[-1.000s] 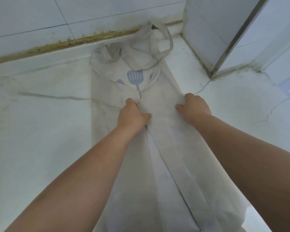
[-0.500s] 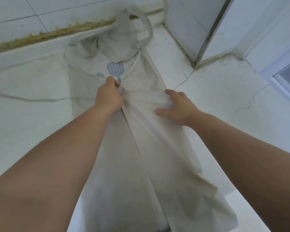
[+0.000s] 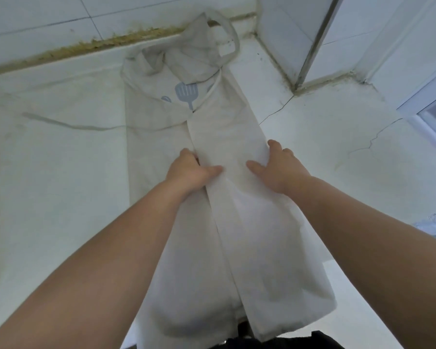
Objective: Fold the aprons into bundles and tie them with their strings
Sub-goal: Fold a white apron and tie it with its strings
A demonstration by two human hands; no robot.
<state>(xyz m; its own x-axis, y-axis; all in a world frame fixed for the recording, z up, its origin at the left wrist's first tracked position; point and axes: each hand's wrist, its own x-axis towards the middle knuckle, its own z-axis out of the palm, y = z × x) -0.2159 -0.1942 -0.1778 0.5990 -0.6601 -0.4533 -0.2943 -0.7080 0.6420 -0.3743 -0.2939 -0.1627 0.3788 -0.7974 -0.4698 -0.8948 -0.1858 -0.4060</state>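
Fingers point(image 3: 275, 147) of the right hand point(image 3: 281, 170) being curled over the edge of the folded apron point(image 3: 224, 129), thumb flat on top, left hand point(image 3: 189, 172) being closed on its middle fold, apron being stretched lengthwise along the white counter point(image 3: 61, 172)

The apron point(image 3: 224, 137) is matt, creased beige cloth (its print point(image 3: 186, 93) flat grey-blue). The counter point(image 3: 61, 197) looks smooth, faintly shiny, hairline-cracked; the wall tiles point(image 3: 35, 13) are glossy.

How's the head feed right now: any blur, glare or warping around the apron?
Head view: soft, even light, no glare or hard shadows on the apron; left hand and right hand look sharp; wide-angle warping bows the stained wall joint and stretches the frame's edges.
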